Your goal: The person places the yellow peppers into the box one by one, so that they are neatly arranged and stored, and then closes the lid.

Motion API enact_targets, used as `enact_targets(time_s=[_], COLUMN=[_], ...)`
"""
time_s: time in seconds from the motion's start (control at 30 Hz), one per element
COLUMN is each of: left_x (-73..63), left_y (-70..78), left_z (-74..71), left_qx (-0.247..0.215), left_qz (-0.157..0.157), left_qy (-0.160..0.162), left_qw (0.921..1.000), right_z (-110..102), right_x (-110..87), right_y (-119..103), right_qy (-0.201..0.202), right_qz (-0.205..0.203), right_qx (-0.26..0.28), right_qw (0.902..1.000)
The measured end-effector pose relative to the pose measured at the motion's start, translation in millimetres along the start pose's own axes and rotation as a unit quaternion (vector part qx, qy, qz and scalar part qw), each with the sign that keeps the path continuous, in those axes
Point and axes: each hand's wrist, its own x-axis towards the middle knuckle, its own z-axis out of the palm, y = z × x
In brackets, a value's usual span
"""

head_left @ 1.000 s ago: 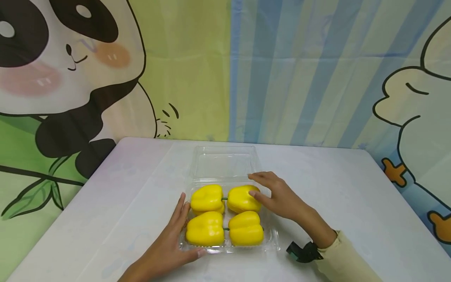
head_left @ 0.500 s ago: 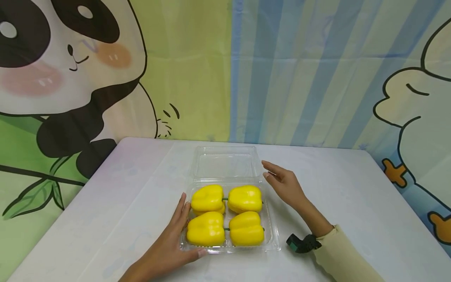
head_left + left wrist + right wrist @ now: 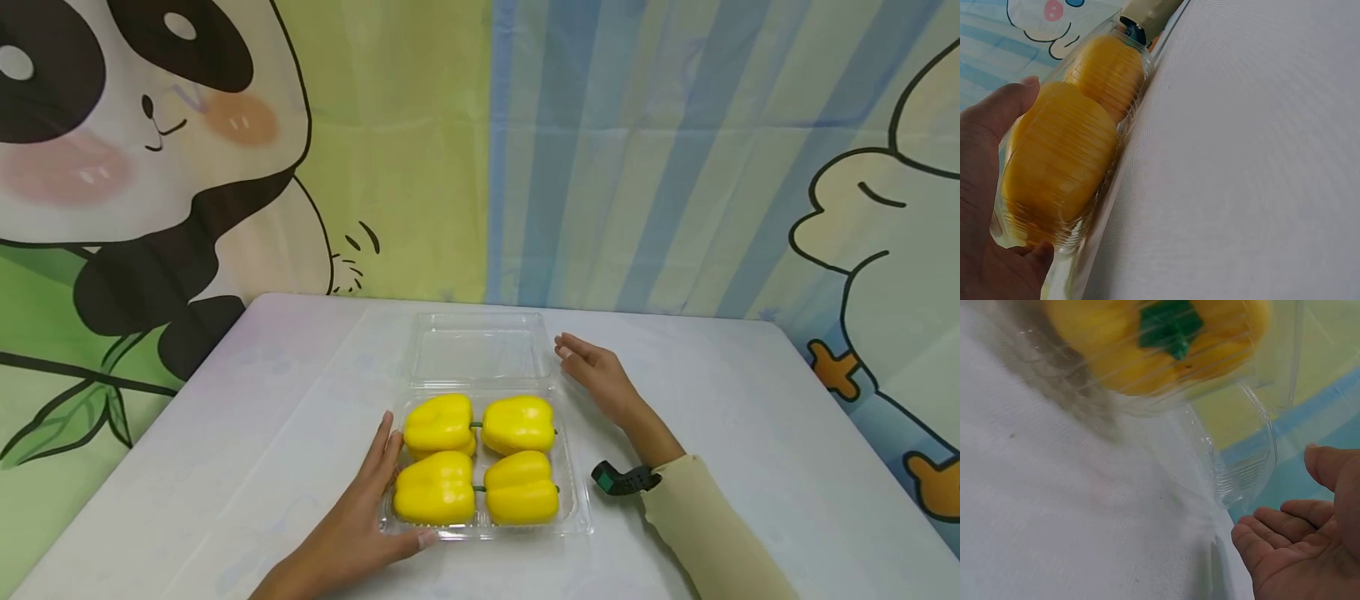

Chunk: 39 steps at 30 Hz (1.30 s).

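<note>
Several yellow bell peppers (image 3: 435,488) lie in the base of a clear plastic clamshell container (image 3: 573,500), in two rows. Its lid (image 3: 480,346) is laid back flat behind the base. My left hand (image 3: 356,504) grips the container's near left corner, thumb along the front wall and fingers along the left side. In the left wrist view that hand (image 3: 988,169) spans the ribbed wall, with peppers behind it. My right hand (image 3: 600,375) hovers just right of the lid, holding nothing. The right wrist view shows its palm (image 3: 1304,550) and relaxed fingers, apart from the lid.
A white cloth covers the table (image 3: 697,392) around the container. Behind it hangs a printed curtain (image 3: 585,150) with a panda and stripes. A black strap device (image 3: 626,479) sits at the right wrist beside a cream sleeve (image 3: 712,525).
My right hand has left the far right pepper and moved right and back, to beside the lid. The left hand and the container have stayed put.
</note>
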Motion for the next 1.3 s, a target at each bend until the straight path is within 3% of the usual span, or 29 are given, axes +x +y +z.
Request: enact_targets(time_s=[0.23, 0.37, 0.53, 0.7, 0.8, 0.93, 1.07, 1.3], left_x=[0.4, 0.9, 0.8, 1.1, 1.4, 1.4, 1.1, 1.2], left_y=[-0.7, -1.1, -2.5, -2.9, -2.7, -1.1, -0.1, -1.1], left_z=[0.5, 0.5, 0.0, 0.3, 1.0, 1.0, 0.7, 1.7], left_qx=[0.004, 0.001, 0.003, -0.002, -0.005, -0.006, -0.002, -0.001], left_qz=[-0.003, 0.002, 0.009, 0.011, 0.002, -0.007, -0.009, -0.009], left_qy=[0.000, 0.002, 0.004, 0.003, 0.002, -0.003, -0.003, 0.002], left_qw=[1.0000, 1.0000, 0.9999, 0.9999, 1.0000, 1.0000, 1.0000, 1.0000], right_z=[3.9, 9.4, 13.3, 13.4, 11.2, 6.2, 1.8, -2.1], right_x=[16.8, 22.0, 25.2, 23.9, 23.0, 21.2, 19.3, 16.1], right_y=[6.1, 5.9, 4.4, 3.6, 3.4, 0.7, -5.8, -18.5], right_qy=[-0.007, -0.005, -0.008, -0.002, -0.004, -0.020, -0.044, -0.053], right_qz=[0.030, 0.056, 0.068, 0.070, 0.059, 0.011, -0.030, -0.049], right_qx=[-0.042, 0.026, 0.136, 0.142, 0.105, 0.052, 0.063, 0.104], right_qw=[0.9987, 0.9981, 0.9884, 0.9873, 0.9927, 0.9984, 0.9966, 0.9920])
